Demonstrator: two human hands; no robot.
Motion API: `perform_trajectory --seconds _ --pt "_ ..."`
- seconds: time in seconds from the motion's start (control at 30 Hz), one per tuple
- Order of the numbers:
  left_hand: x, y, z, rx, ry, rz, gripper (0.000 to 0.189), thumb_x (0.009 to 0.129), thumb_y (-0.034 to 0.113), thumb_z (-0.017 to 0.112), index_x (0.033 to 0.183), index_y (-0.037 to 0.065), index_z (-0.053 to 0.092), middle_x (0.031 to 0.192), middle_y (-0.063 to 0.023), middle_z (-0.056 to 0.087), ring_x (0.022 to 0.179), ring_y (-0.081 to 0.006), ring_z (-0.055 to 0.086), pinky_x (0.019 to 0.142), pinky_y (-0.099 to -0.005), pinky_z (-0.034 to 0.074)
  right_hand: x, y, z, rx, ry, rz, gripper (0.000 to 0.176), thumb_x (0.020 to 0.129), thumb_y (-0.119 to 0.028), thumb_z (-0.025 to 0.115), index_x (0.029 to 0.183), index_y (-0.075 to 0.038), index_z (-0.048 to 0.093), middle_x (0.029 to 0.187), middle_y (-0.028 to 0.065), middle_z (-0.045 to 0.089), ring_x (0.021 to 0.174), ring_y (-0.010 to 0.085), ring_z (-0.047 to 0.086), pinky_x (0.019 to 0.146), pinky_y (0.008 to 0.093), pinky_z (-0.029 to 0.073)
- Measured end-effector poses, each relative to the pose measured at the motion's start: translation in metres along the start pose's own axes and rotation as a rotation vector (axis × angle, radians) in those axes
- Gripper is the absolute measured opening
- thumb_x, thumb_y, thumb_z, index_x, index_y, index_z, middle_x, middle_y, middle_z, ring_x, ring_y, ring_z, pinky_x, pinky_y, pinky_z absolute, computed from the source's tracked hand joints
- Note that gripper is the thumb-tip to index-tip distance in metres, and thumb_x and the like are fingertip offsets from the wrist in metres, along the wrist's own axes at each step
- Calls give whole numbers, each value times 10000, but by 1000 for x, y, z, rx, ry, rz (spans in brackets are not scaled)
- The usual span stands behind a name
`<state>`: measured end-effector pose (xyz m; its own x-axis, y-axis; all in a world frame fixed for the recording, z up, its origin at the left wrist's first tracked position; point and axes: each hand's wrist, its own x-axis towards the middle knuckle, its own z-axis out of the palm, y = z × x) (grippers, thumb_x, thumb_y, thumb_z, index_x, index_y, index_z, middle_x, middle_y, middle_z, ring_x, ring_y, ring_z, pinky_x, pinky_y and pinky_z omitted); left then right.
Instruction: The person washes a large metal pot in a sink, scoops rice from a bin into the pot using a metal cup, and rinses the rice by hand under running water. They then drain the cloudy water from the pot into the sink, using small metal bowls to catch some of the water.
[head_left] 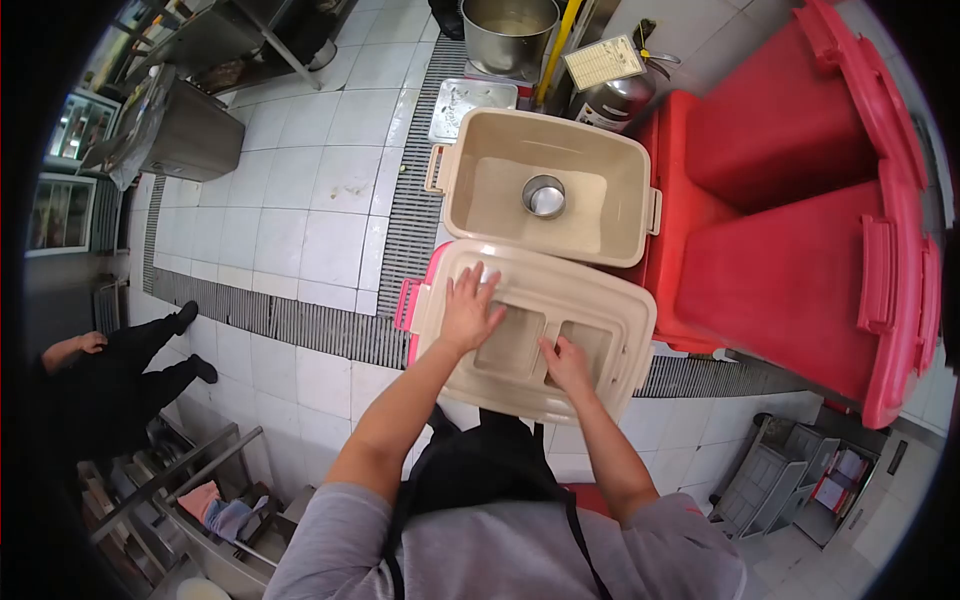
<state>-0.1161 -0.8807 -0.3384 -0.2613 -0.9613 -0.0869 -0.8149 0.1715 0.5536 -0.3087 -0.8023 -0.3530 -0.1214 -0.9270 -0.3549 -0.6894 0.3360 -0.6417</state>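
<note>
A beige plastic lid point(590, 290) with two recessed panels lies in front of me, over a bin with a pink rim and handle point(408, 304). My left hand point(470, 310) rests flat on the lid's left part, fingers spread. My right hand point(567, 362) is closed at the right recess of the lid, its fingers curled and partly hidden. Just beyond the lid stands an open beige bin point(480, 185) holding a pale, grain-like or powdery layer. A round metal cup point(544, 197) sits inside it.
Large red bins point(780, 270) stand on the right. Behind are a fire extinguisher point(612, 100), a steel pot point(510, 40) and a metal tray point(470, 105). A floor drain grate point(270, 320) crosses the tiles. Another person's hand point(92, 342) shows at left, near a metal rack point(220, 460).
</note>
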Motion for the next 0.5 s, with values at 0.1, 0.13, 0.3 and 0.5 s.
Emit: perform_trajectory --seconds 0.1,0.13,0.3,0.5 --pt "1 -3 18 24 -70 -38 545 676 112 567 1193 168 407 1308 -144 272 1201 -342 250 973 -531 177 45 -26 -64 -32 215 -54 233 767 -243 574 705 -19 556 602 109 574 549 227 572 523 325 446" --pt "2 -4 20 20 -57 -36 552 665 97 562 1191 168 409 1307 -141 275 1200 -342 252 974 -527 177 75 -23 -75 16 286 -88 223 771 -231 573 708 -17 560 613 104 582 554 213 578 534 312 453" --pt "8 -7 22 -46 -45 -60 562 618 49 559 1154 181 455 1303 -119 290 1197 -330 263 973 -521 182 289 48 -22 322 63 23 351 803 -323 537 919 7 558 791 81 589 718 122 526 568 261 426" --pt "13 -10 18 -125 -87 -133 594 567 43 573 1135 183 474 1297 -128 305 1174 -357 282 959 -533 183 410 155 75 94 -38 530 618 729 -464 559 1095 26 465 1037 181 539 901 318 532 795 354 404"
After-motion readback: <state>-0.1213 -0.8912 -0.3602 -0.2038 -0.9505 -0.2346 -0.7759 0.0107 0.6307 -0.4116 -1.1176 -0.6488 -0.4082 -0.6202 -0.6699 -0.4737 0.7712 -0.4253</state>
